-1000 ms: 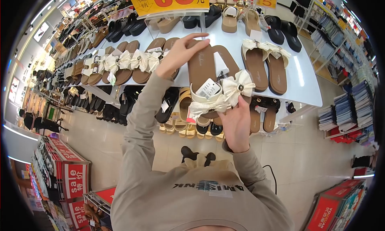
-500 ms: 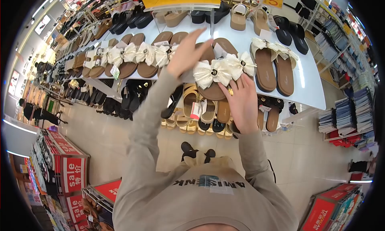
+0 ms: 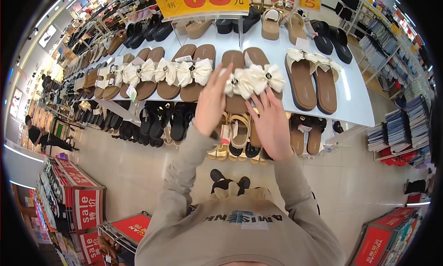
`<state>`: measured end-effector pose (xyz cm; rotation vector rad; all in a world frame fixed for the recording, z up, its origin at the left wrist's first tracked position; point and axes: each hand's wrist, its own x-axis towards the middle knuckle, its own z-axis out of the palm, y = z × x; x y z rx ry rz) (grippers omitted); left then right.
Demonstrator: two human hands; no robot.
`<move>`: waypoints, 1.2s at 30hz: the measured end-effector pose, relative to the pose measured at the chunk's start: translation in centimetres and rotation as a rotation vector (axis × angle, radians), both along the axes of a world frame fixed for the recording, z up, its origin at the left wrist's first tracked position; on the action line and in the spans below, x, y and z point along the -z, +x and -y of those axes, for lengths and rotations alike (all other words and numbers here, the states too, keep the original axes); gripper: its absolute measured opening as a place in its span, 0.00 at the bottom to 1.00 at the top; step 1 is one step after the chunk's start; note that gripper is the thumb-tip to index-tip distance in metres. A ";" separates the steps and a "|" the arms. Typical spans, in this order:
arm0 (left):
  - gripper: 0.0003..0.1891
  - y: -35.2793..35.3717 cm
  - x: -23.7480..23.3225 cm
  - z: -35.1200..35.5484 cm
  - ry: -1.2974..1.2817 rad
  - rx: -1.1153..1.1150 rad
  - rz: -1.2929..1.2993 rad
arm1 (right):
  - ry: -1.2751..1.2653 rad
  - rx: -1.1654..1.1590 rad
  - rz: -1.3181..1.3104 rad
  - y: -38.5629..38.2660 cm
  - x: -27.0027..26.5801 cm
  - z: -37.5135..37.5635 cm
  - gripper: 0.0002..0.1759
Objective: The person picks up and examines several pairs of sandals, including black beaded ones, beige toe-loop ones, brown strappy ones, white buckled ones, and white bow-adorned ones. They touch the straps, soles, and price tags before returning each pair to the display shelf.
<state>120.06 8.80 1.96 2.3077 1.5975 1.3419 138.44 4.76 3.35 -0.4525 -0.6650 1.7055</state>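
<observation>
A pair of brown slippers with cream bows (image 3: 237,83) lies side by side on the white display table (image 3: 344,110), toes toward me. My left hand (image 3: 211,104) is at the left edge of the left slipper, fingers stretched up along its bow. My right hand (image 3: 271,125) lies at the front of the right slipper, fingers spread and their tips just under its bow (image 3: 267,77). Both palms partly cover the table's front edge. Matching bow slippers (image 3: 196,73) stand to the left, and another pair (image 3: 304,83) sits to the right.
A yellow price sign (image 3: 203,2) stands at the back of the table. Lower shelves hold more sandals (image 3: 241,129). Folded clothes (image 3: 399,125) are stacked at the right. Red sale bins (image 3: 85,206) stand behind at the left, and a person (image 3: 44,132) is farther off.
My left hand has come down from over the slippers to the left one's side. The bow slippers between my hands have shifted slightly left. My right hand stays at the right one's front.
</observation>
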 end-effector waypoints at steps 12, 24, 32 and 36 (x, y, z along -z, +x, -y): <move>0.38 2.7 1.0 1.2 -0.019 -0.090 0.075 | -0.030 -0.137 -0.209 -0.1 1.4 -2.3 0.43; 0.42 3.1 1.4 0.5 -0.055 -0.037 0.072 | 0.091 -0.030 -0.045 -0.3 1.5 -1.8 0.39; 0.42 2.2 1.5 3.0 -0.112 0.022 0.013 | 0.121 0.311 0.404 0.3 3.6 2.9 0.25; 0.40 1.5 1.6 2.7 -0.113 0.092 0.081 | 0.331 0.980 1.041 1.9 4.5 2.8 0.22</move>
